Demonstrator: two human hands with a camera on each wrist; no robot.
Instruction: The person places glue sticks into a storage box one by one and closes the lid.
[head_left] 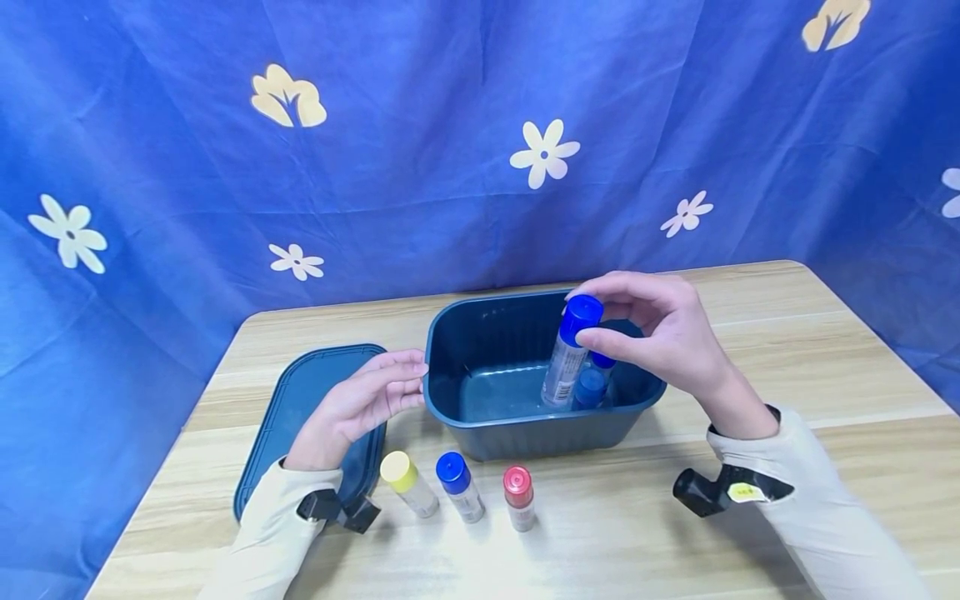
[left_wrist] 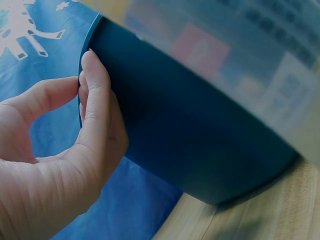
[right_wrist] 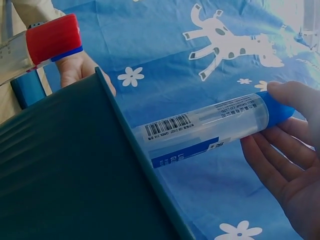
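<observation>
By its blue cap, a clear glue bottle (head_left: pixel 566 372) is pinched in my right hand (head_left: pixel 663 329), tilted, with its lower end inside the dark teal bin (head_left: pixel 525 433). The printed label of this glue bottle (right_wrist: pixel 210 132) shows in the right wrist view. Beside it in the bin, two more blue caps (head_left: pixel 590 387) are partly hidden by the held bottle and the hand. My left hand (head_left: pixel 375 392) touches the bin's left end near the rim, its fingers fairly straight; the left wrist view shows this hand (left_wrist: pixel 75 130) against the outer wall.
In front of the bin stand a yellow-capped bottle (head_left: pixel 409 484), a blue-capped bottle (head_left: pixel 461 488) and a red-capped bottle (head_left: pixel 519 498). A teal lid (head_left: pixel 315 392) lies on the wooden table (head_left: pixel 600 542) under the left forearm. A blue patterned curtain (head_left: pixel 420 208) hangs behind.
</observation>
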